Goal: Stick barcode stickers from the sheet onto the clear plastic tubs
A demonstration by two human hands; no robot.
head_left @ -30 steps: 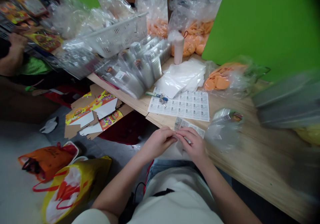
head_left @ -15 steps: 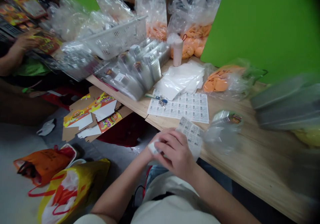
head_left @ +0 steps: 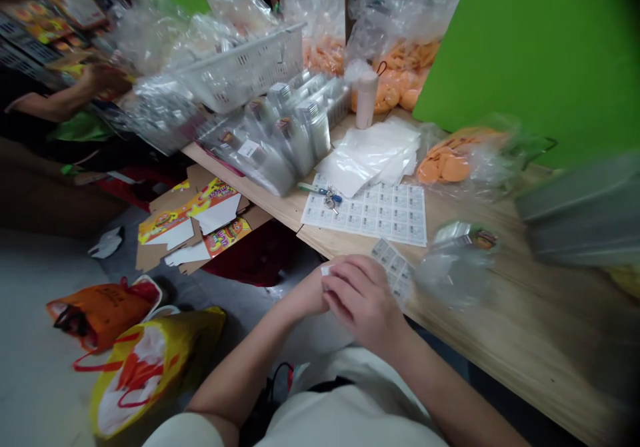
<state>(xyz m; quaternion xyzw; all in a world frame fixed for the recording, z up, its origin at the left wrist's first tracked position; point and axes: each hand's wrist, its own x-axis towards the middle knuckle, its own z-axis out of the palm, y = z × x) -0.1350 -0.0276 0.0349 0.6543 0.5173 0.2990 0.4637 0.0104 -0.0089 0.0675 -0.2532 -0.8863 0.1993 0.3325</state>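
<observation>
My two hands meet at the near edge of the wooden table [head_left: 520, 327]. My right hand [head_left: 363, 300] lies over my left hand [head_left: 310, 294] and its fingers press a small white label [head_left: 326, 270] between the two. The left hand's fingers are hidden under the right. Just beyond my fingers lies a small strip of printed labels [head_left: 395, 265]. A larger sheet of labels [head_left: 373, 207] lies flat further back, with a bunch of keys [head_left: 330, 198] on its left corner. A crumpled clear bag [head_left: 453, 264] sits to the right of my hands.
Clear packets [head_left: 280, 134], a white basket [head_left: 240, 74], flat white bags [head_left: 373, 154], a white bottle [head_left: 367, 98] and bags of orange discs [head_left: 445, 164] crowd the table's back. Cardboard [head_left: 200, 224] and an orange-yellow bag [head_left: 135, 367] lie on the floor. Another person's arm [head_left: 60, 100] reaches in far left.
My hands were pinching at the label strip side by side; the right hand has since slid over the left with a small white label between them. The other person's arm moved rightward.
</observation>
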